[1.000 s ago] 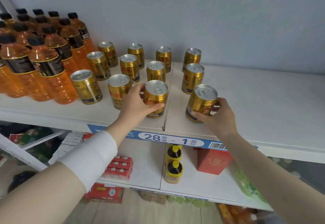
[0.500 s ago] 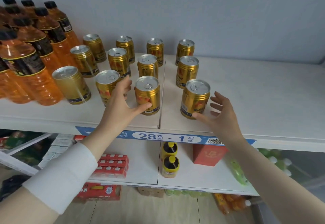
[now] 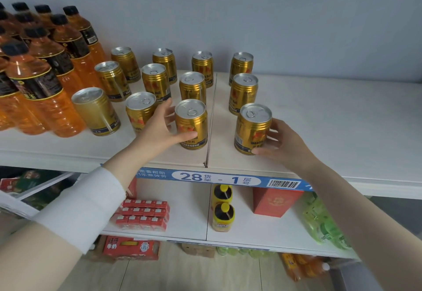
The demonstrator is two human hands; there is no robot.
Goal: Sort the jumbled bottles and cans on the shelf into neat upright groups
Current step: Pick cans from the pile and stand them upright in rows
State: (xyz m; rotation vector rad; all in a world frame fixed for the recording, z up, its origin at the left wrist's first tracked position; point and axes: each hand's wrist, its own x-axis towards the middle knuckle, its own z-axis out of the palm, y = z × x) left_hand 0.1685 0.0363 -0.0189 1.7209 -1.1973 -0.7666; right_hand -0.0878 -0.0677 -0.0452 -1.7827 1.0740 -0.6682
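- Sorting looks nearly complete: orange drink bottles [image 3: 43,85] stand grouped at the left of the shelf [image 3: 331,131], and gold cans [image 3: 156,80] stand in loose rows. Spacing remains to be tightened.
- Left hand [image 3: 157,131] grips the front-centre can [image 3: 191,124]; right hand [image 3: 285,142] grips the front-right can [image 3: 253,128].
- Both cans stand upright, long axis vertical, tops facing up.

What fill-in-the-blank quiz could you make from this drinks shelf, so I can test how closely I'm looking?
1. The orange bottles wear ____ caps.
2. The upright gold cans number ____ in all.
3. The left hand grips a front can just ____ of the shelf seam.
4. The blue shelf label reads 28 and ____.

Missing words: black; twelve; left; 1.
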